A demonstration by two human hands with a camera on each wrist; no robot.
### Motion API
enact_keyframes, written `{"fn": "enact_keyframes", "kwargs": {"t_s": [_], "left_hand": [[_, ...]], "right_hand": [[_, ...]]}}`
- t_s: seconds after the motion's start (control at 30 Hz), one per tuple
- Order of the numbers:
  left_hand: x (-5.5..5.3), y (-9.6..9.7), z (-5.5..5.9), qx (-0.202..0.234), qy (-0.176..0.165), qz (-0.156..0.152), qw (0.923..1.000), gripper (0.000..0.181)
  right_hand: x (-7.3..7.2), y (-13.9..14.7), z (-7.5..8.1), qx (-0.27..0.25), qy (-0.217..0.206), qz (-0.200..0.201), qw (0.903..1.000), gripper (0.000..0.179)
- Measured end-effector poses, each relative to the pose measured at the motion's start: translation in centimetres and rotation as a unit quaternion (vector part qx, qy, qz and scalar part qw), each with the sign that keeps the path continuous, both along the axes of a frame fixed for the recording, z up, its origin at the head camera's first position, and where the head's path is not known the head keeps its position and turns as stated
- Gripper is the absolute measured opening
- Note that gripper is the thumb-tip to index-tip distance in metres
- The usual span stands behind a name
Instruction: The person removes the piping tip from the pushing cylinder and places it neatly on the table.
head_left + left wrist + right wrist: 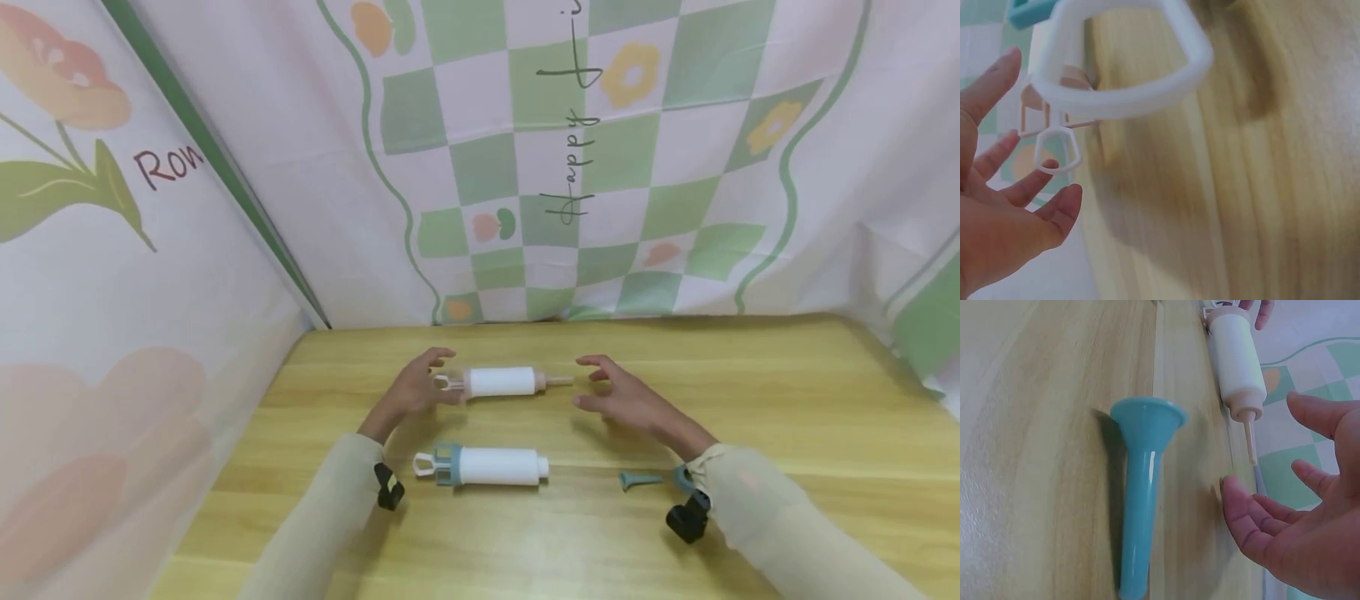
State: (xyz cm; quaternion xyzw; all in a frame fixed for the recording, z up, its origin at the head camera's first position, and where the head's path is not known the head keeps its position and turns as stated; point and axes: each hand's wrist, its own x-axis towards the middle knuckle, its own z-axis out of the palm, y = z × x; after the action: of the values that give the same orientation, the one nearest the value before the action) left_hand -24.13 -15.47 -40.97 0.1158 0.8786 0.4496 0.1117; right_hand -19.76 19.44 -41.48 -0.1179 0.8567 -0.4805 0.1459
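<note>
A white-barrelled, syringe-like dispenser with pink ends (501,382) lies across the table, its thin nozzle pointing right. My left hand (414,387) is beside its handle, fingers spread and loosely bent; the left wrist view shows the looped handle (1058,153) in front of the fingers, not gripped. Just past the nozzle tip (1250,440), my right hand (628,402) hovers with parted fingers and holds nothing. Nearer to me lies a second white dispenser with a teal collar (498,467) and a white loop handle; no long nozzle is on it.
A loose teal nozzle (641,479) with a flared end lies by the right forearm. Next to it is a teal ring (682,477), partly hidden by the sleeve. Printed cloth (480,167) hangs behind the wooden table (787,392) and on its left.
</note>
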Motion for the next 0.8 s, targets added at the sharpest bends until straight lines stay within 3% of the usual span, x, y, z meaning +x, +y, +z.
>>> {"fn": "enact_keyframes", "kwargs": {"t_s": [0.43, 0.63, 0.8], "left_hand": [[-0.8, -0.5, -0.9, 0.032, -0.038, -0.005, 0.9988, 0.079], [-0.9, -0.4, -1.1, 0.035, -0.047, 0.001, 0.9983, 0.076], [-1.2, -0.2, -1.2, 0.044, -0.049, -0.001, 0.9978, 0.077]], "right_hand": [[-1.4, -0.6, -0.6, -0.076, -0.078, -0.022, 0.9938, 0.074], [-1.8, -0.9, -0.8, -0.109, -0.088, -0.031, 0.9897, 0.073], [-1.9, -1.2, -0.8, -0.107, -0.084, -0.028, 0.9903, 0.071]]}}
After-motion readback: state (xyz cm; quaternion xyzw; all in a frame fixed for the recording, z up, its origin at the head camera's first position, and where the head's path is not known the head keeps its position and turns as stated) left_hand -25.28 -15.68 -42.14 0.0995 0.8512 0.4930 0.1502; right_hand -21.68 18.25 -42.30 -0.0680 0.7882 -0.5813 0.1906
